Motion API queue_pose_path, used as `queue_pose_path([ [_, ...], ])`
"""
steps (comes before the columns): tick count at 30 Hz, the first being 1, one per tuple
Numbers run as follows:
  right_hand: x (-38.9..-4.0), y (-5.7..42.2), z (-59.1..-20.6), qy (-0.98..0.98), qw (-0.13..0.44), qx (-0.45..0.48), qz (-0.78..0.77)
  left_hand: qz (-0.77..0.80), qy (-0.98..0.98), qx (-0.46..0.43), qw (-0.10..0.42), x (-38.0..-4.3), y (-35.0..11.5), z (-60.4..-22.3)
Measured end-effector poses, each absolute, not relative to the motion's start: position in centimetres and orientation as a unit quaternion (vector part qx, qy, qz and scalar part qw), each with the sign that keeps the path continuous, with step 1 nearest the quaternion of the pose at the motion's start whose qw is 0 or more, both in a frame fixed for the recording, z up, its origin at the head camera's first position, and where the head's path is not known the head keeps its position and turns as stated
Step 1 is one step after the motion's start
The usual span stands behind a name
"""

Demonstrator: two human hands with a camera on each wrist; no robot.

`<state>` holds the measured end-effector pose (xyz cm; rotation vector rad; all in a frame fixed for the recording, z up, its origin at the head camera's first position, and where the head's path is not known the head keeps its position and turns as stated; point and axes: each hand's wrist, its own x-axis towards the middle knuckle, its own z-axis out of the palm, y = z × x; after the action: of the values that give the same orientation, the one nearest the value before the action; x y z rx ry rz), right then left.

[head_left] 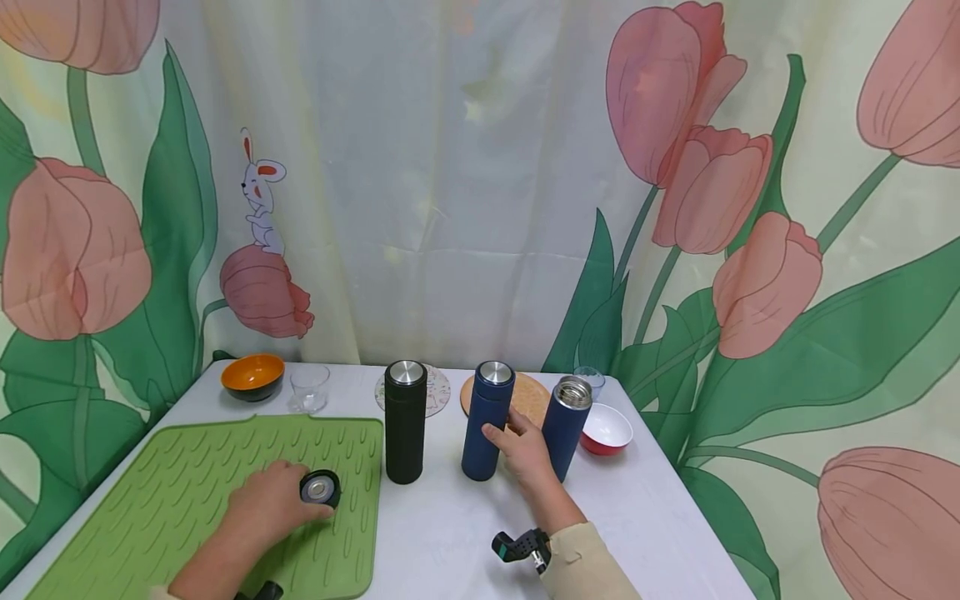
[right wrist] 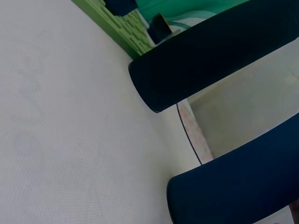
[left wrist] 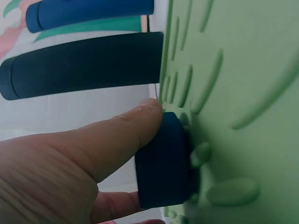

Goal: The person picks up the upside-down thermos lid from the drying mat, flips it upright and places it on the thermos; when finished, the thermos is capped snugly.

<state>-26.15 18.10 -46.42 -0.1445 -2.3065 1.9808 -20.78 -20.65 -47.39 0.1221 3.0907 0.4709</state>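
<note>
Head view shows your left hand (head_left: 272,502) pinching the lid (head_left: 320,489) on the green mat (head_left: 187,467), left of the black bottle (head_left: 405,425), your right hand (head_left: 529,454) curled round the capped blue bottle (head_left: 489,406) right of it; setting down 1 lid seems underway, calling next for a gentle release.

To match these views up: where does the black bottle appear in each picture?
Head: the black bottle stands upright, below and left of centre.
Left wrist: upper left, shown sideways.
Right wrist: upper right, shown slanting.
Shared landmark: the green mat, seen in all three.
</note>
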Motion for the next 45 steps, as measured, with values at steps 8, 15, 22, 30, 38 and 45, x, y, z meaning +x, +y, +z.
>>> queue_pose_path([
  [8,-26.2,18.1,-46.4,-0.753,0.047,-0.043,0.655,0.160,0.986,0.046,-0.023,-20.7,-20.8,-48.2],
  [15,-26.4,18.5,-46.5,-0.765,0.048,-0.046,0.640,0.185,0.981,0.046,-0.030,-20.4,-19.7,-47.8],
  [22,-26.0,18.8,-46.9,-0.796,0.065,-0.048,0.600,0.216,0.974,0.055,-0.043,-19.5,-17.2,-46.7],
  [30,-24.6,18.9,-47.3,-0.845,0.086,-0.029,0.528,0.232,0.968,0.075,-0.063,-17.8,-14.3,-45.3],
  [38,-21.7,19.8,-45.3,-0.869,0.068,-0.020,0.489,0.259,0.958,0.094,-0.082,-17.2,-12.1,-44.9],
  [45,-19.1,20.1,-42.6,-0.897,0.002,0.093,0.433,0.269,0.953,0.110,-0.083,-17.0,-9.9,-43.8],
])
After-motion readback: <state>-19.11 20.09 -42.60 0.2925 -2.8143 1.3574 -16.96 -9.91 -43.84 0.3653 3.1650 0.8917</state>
